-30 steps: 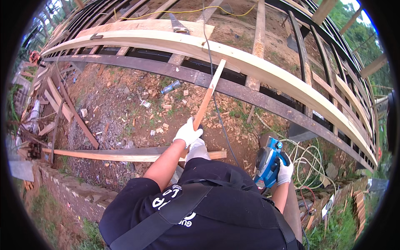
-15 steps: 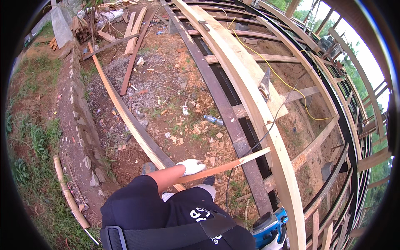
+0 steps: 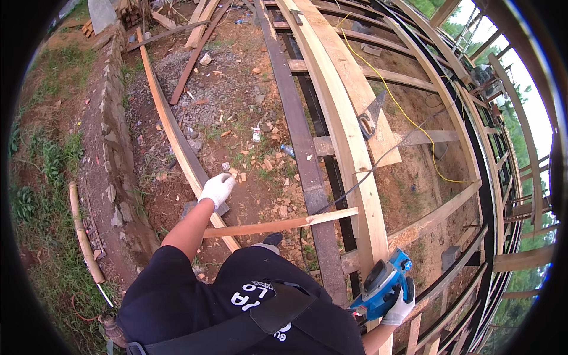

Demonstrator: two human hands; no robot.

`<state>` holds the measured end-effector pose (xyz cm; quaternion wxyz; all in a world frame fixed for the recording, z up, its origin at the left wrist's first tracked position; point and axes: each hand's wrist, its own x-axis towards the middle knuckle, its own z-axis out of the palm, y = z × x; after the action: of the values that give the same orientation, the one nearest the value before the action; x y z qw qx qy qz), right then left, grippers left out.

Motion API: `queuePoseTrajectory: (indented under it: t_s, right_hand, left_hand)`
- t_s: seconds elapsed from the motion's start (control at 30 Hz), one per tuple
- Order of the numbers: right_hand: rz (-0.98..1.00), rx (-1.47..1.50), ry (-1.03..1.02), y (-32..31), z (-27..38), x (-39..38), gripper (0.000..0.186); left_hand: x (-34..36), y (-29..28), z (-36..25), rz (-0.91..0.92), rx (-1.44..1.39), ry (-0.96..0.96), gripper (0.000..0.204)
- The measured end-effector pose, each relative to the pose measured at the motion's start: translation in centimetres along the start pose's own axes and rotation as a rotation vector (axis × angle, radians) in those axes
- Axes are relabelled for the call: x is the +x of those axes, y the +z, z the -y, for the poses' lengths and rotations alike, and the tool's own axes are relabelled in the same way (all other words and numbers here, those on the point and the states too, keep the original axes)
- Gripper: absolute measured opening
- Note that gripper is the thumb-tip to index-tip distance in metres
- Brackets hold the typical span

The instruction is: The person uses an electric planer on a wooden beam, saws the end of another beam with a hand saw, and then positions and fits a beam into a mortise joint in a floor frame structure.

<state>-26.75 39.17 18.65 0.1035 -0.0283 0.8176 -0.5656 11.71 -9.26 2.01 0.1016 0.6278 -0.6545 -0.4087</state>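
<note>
My left hand (image 3: 216, 190) in a white glove is raised above the ground with loosely curled fingers apart, holding nothing, beside a long timber (image 3: 176, 148). Below it a thin pale wooden strip (image 3: 278, 226) lies with its right end against the long fresh beam (image 3: 328, 89). My right gloved hand (image 3: 400, 306) grips the handle of a blue power planer (image 3: 378, 284), which is at the near part of that beam. A dark cord (image 3: 373, 170) runs across the beam.
A dark beam (image 3: 278, 100) runs alongside. A handsaw (image 3: 368, 121) rests on a wide board (image 3: 337, 53); a yellow cord (image 3: 406, 112) crosses the framework to the right. A low stone wall (image 3: 109, 148) and loose planks (image 3: 192, 71) are at the left, among wood scraps and gravel.
My view has turned leftward along the beams. My left hand has let go of the thin strip and moved up and left; the planer in my right hand has come over the pale beam.
</note>
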Motion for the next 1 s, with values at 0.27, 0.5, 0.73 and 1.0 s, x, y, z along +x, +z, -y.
queuePoseTrajectory:
  t_s: [0.27,0.5,0.73,1.0]
  right_hand:
    - [0.195,-0.276,-0.379,1.8,-4.1,9.7,0.045]
    - [0.282,-0.866,-0.019,9.0,11.1,5.7,0.044]
    - [0.29,-0.91,0.095,12.9,13.5,9.7,0.046]
    - [0.31,-1.089,0.185,15.2,16.3,10.9,0.049]
  left_hand:
    - [7.0,12.6,-19.7,0.305,-0.651,0.297,0.044]
    - [25.5,11.7,-32.7,0.163,-0.602,0.29,0.064]
    - [44.2,12.9,-39.7,-0.168,-0.555,0.344,0.092]
    - [50.6,11.5,-40.2,-0.087,-0.6,0.172,0.099]
